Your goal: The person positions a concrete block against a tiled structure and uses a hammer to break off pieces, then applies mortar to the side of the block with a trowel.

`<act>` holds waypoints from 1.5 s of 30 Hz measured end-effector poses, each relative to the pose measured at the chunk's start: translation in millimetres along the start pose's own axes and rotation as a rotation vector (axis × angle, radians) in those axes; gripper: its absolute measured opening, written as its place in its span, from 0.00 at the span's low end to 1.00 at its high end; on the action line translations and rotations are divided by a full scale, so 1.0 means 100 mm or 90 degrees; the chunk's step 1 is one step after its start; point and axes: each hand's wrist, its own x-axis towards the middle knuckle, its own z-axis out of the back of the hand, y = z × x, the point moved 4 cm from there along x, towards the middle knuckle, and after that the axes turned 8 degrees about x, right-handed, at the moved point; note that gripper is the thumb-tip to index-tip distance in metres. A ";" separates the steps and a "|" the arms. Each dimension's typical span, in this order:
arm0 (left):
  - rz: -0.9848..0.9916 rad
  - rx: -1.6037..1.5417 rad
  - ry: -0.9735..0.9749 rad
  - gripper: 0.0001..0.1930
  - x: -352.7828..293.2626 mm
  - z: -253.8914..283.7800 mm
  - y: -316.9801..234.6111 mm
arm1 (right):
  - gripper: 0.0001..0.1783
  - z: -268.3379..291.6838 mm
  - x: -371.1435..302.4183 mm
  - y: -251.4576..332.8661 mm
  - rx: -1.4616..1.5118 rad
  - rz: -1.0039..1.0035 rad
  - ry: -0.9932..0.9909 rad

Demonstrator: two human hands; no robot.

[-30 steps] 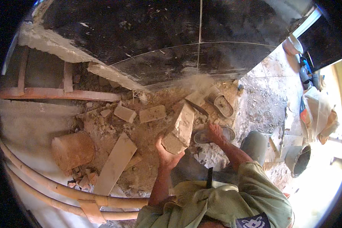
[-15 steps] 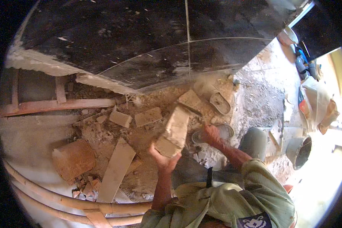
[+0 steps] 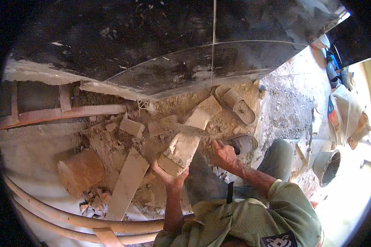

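Observation:
My left hand (image 3: 171,177) grips the near end of a pale, mortar-crusted brick (image 3: 178,153) from below, holding it tilted over the rubble. A thin, dusty blade, apparently a trowel (image 3: 192,131), lies across the brick's far end. My right hand (image 3: 225,155) is closed in a fist to the right of the brick, around what seems to be the trowel's handle; the fingers hide the handle itself. Just beyond the blade another brick (image 3: 202,114) lies on the ground. Further dusty bricks (image 3: 132,127) lie to the left.
A dark panelled slab (image 3: 160,53) spans the far side. Two slippers (image 3: 240,108) lie near my right hand. On the left are a rusty round container (image 3: 81,172), a flat board (image 3: 128,185) and bamboo poles (image 3: 82,221). A bucket (image 3: 326,168) and sacks (image 3: 346,115) are at right.
The trowel blade has come across the far end of the held brick. My right hand has moved slightly left and nearer me; the left hand and brick have shifted slightly left.

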 end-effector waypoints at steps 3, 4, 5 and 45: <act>0.069 0.055 0.005 0.54 0.08 -0.04 -0.06 | 0.16 -0.29 -0.02 -0.97 -0.160 0.039 -0.116; -0.022 0.167 0.033 0.53 0.11 -0.08 -0.17 | 0.17 -0.30 -0.04 -1.17 -0.283 0.080 -0.234; -0.107 0.280 0.054 0.52 0.12 -0.08 -0.24 | 0.17 -0.30 0.01 -1.16 -0.272 0.084 -0.234; 0.050 0.040 0.028 0.49 0.47 -0.15 -0.32 | 0.22 0.83 0.02 0.74 -0.044 0.034 -0.021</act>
